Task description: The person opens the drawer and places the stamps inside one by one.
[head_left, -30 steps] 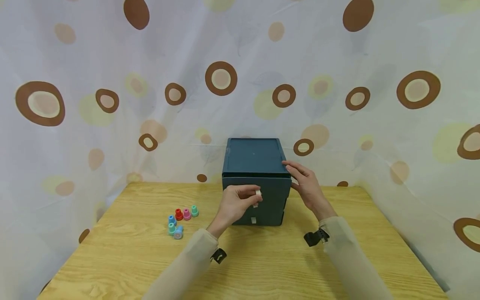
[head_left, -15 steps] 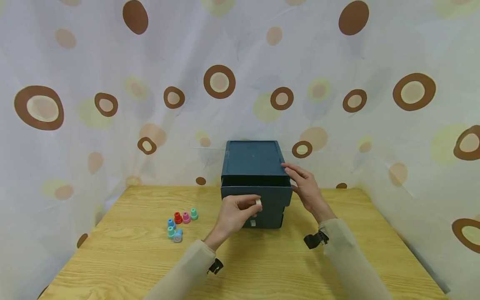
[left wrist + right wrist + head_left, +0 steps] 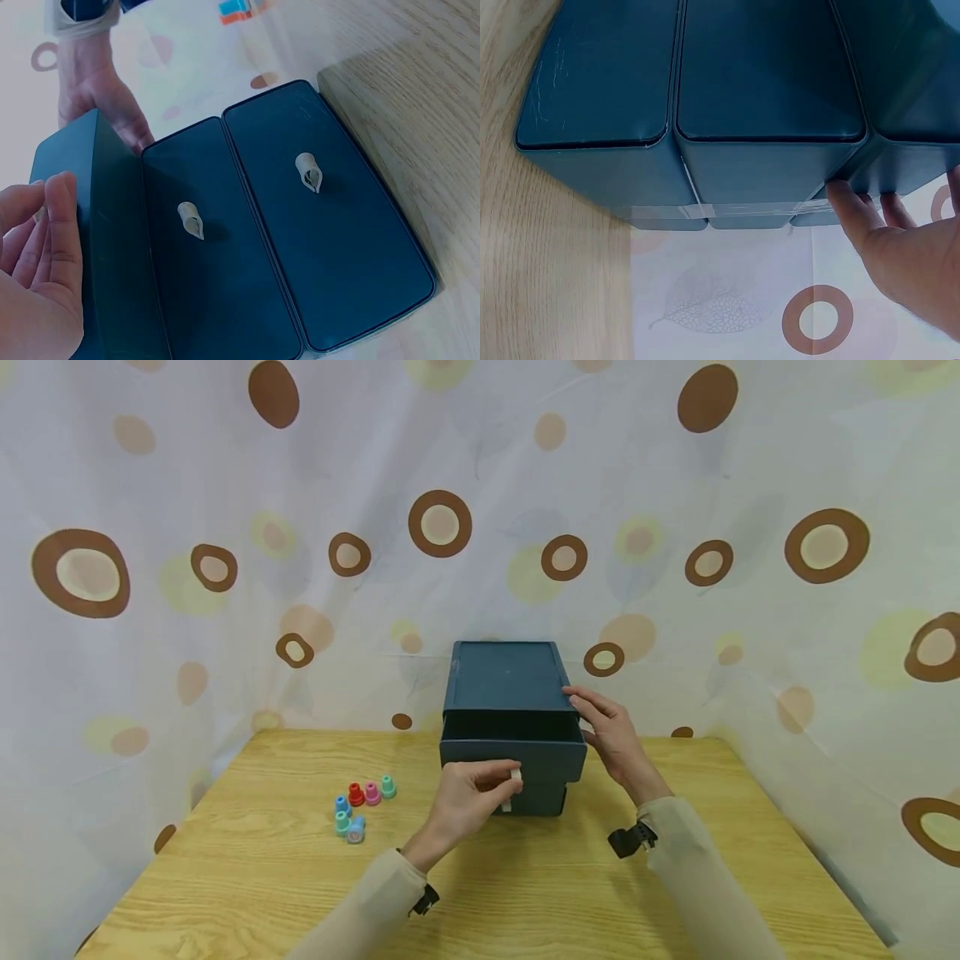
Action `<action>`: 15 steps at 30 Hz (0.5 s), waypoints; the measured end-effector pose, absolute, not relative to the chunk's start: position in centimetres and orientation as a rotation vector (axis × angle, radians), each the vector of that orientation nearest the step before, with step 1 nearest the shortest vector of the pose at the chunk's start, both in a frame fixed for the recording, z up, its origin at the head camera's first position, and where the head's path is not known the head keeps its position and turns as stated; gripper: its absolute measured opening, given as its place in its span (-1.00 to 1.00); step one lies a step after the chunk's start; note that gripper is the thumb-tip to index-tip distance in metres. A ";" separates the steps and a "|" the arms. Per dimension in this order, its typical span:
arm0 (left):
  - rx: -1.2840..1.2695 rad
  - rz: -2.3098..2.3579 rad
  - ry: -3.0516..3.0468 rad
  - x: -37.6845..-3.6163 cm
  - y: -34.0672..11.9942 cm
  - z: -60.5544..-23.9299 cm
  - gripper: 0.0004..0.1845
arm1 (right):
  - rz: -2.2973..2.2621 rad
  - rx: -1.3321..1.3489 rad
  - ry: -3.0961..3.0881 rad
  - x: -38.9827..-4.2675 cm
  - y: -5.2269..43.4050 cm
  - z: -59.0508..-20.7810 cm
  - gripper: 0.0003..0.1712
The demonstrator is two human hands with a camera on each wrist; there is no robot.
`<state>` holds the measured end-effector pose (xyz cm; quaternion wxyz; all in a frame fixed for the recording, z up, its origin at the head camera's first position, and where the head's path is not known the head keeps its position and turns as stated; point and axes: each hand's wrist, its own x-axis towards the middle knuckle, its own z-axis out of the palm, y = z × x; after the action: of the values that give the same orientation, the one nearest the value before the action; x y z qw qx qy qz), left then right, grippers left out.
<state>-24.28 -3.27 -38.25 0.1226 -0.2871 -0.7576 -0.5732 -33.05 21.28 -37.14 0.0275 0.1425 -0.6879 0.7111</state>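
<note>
A dark blue drawer box [image 3: 508, 693] stands on the wooden desk [image 3: 262, 877], close to the far edge and about in the middle of its width. Its top drawer [image 3: 513, 753] is pulled out a little toward the person, so a dark gap shows under the lid. The left hand [image 3: 467, 795] holds the small white handle [image 3: 515, 773] of this top drawer; the fingers and the thumb are curled and pinch the handle from the front. In the left wrist view, the two lower drawers are closed, and each one has its own pale handle: the middle handle [image 3: 190, 220] and the bottom handle [image 3: 309, 171]. The right hand [image 3: 609, 733] lies against the right side of the box, near its upper front corner; the fingers [image 3: 853, 208] are almost straight and press on the wall of the box, not curled around anything. In the right wrist view, a strip of clear tape [image 3: 727, 211] runs across the back side of the box. Near the left part of the desk, well apart from the box, there is a small group of coloured stamps [image 3: 360, 810]: red, pink, green and blue ones, standing close together. A spotted curtain [image 3: 225, 527] hangs behind the desk and on both sides of it.
</note>
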 end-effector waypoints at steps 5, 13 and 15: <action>-0.887 -1.707 -2.201 -23.8 -3.5 -38.2 -0.73 | 2.175 0.425 -2.150 -33.0 21.4 -37.2 -0.36; -0.910 -1.734 -2.181 -23.5 -3.6 -38.1 -0.73 | 2.164 0.435 -2.151 -33.2 21.4 -37.1 -0.37; -0.910 -1.744 -2.188 -23.4 -3.6 -38.1 -0.73 | 2.164 0.429 -2.148 -33.2 21.4 -37.2 -0.38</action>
<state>-23.44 -3.58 -38.14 0.0995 -0.3076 -0.7400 -0.5898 -33.24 21.40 -37.20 0.0312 0.1393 -0.6971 0.7026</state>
